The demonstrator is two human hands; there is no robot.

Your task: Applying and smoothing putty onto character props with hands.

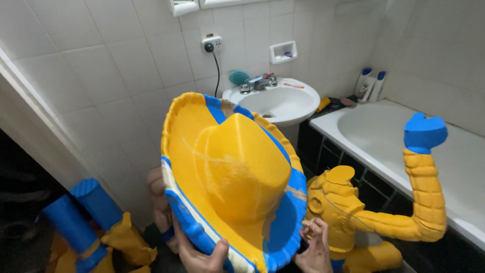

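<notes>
A big yellow hat (237,172) with a blue rim is held up in the middle of the view, tilted so its top faces the camera. It is gripped at its lower edge by the left hand (199,255), whose thumb is curled over the blue and white rim. The right hand (314,247) is closed on the rim at the lower right side, with the fingers (319,230) bent against it.

Just beside the hat, on the right, a yellow toy figure (348,212) is seen. One arm of the figure is raised, and a blue fist (424,132) is at the top of it. The figure is placed in front of the white bathtub (454,167), close to its dark tiled side.

A white sink (283,101) is fixed to the tiled wall behind the hat. Two bottles (371,85) are kept on the far corner of the bathtub. At the lower left corner, more blue and yellow toy parts (86,222) are seen low down, well apart from the hands.
</notes>
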